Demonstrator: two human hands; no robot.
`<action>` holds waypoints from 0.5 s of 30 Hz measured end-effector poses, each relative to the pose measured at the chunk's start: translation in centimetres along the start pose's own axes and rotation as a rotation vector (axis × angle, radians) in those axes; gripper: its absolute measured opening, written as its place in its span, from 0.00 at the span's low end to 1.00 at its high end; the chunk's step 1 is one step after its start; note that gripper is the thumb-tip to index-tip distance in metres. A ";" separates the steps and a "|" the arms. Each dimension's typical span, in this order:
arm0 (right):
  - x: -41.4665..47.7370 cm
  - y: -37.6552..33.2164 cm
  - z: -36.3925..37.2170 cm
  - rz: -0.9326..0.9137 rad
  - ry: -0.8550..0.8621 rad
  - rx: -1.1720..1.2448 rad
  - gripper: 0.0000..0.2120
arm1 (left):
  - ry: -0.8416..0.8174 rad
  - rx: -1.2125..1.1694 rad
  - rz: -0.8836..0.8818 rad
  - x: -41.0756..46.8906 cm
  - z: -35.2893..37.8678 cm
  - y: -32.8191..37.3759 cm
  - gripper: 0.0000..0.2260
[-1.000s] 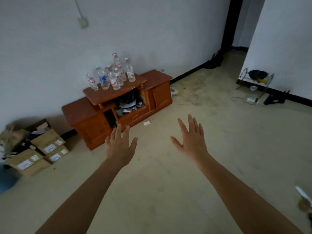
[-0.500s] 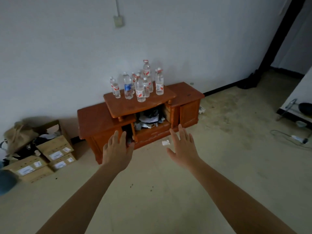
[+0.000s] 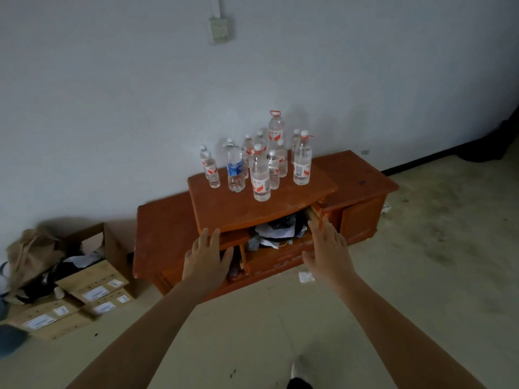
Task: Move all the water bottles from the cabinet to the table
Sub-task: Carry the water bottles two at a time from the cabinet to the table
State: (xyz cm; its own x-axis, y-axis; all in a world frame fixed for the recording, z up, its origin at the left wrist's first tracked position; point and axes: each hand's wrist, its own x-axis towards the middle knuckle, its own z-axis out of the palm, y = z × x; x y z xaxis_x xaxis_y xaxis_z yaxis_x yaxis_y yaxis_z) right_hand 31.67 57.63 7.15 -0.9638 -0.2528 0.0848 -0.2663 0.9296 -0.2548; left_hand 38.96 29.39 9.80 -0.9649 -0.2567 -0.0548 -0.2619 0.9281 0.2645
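The water bottles point(image 3: 260, 175) are seen clustered upright on the raised middle top of the wooden cabinet point(image 3: 165, 226), which is set against the far wall point(image 3: 112, 108). Among them a blue-labelled bottle point(image 3: 235, 168) is placed toward the left, and a taller bottle point(image 3: 276, 130) with a red handle stands at the far side; the others carry red labels. Both arms are stretched toward the cabinet. The left hand point(image 3: 206, 259) is held at the near edge of the raised top, its grip spread and fingers straight — whether the wood is touched cannot be told. The right hand point(image 3: 328, 254) is held before the open middle compartment, grip likewise spread and empty. That compartment is packed with crumpled papers point(image 3: 273, 231). To the left, cardboard boxes point(image 3: 92, 287) are stacked on the floor point(image 3: 393, 276), and a wall socket point(image 3: 218, 29) is fixed high above the cabinet.
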 end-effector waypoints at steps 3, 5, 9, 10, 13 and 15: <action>9.3 0.7 1.3 -0.028 -0.052 0.062 0.37 | -0.013 -0.019 -0.084 7.9 0.0 -0.2 0.30; 14.5 0.7 1.5 -0.055 -0.079 0.080 0.38 | 0.000 -0.016 -0.126 12.3 -0.8 -0.6 0.30; 25.7 -0.9 1.2 -0.089 -0.125 0.143 0.37 | 0.070 -0.047 -0.172 20.3 -3.1 -1.7 0.30; 27.8 -1.8 1.4 -0.119 -0.149 0.156 0.36 | 0.073 -0.041 -0.180 21.7 -3.3 -2.3 0.30; 33.8 -4.7 3.3 -0.205 -0.247 0.191 0.34 | 0.057 -0.031 -0.217 26.6 -2.8 -5.3 0.31; 35.9 -6.1 4.3 -0.235 -0.294 0.211 0.34 | 0.027 -0.026 -0.229 28.8 -2.6 -7.1 0.31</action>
State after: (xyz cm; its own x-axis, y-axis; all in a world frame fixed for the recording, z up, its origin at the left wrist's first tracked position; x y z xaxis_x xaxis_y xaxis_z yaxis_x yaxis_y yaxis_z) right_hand -1.39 41.71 7.63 -0.8313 -0.5456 -0.1061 -0.4473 0.7700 -0.4550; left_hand 13.05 14.73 8.89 -0.8795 -0.4671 -0.0910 -0.4732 0.8377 0.2727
